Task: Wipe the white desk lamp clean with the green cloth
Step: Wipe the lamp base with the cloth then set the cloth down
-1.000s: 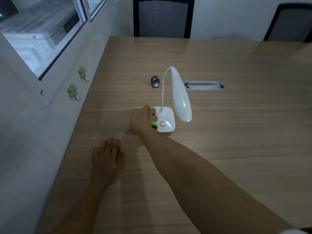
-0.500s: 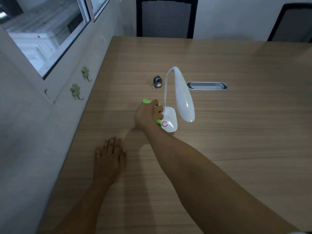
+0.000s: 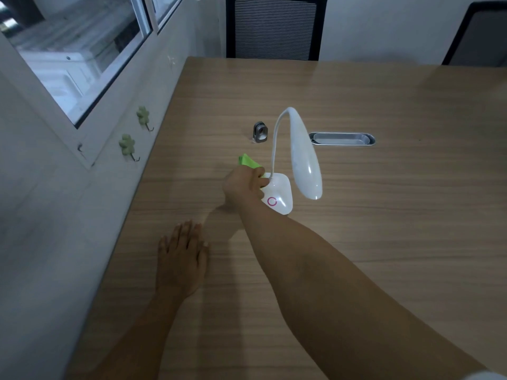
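The white desk lamp [image 3: 303, 157] stands near the middle of the wooden table, its curved neck arching over and its long head hanging to the right. Its square base [image 3: 281, 196] carries a pink ring. My right hand [image 3: 242, 186] is closed around the green cloth [image 3: 248, 162] and presses it against the far left corner of the base, by the foot of the neck. Most of the cloth is hidden in my fist. My left hand [image 3: 181, 259] lies flat on the table, fingers spread, well short of the lamp.
A small grey metal ring-shaped object [image 3: 260, 132] stands behind the lamp. A silver cable slot [image 3: 342, 139] is set into the wooden table [image 3: 384, 229]. The wall with two green hooks [image 3: 129, 145] runs along the left edge. Black chairs [image 3: 274, 27] stand at the far side.
My right hand has slid with the cloth from the base's near left side to its far corner by the neck. The left hand has stayed flat.
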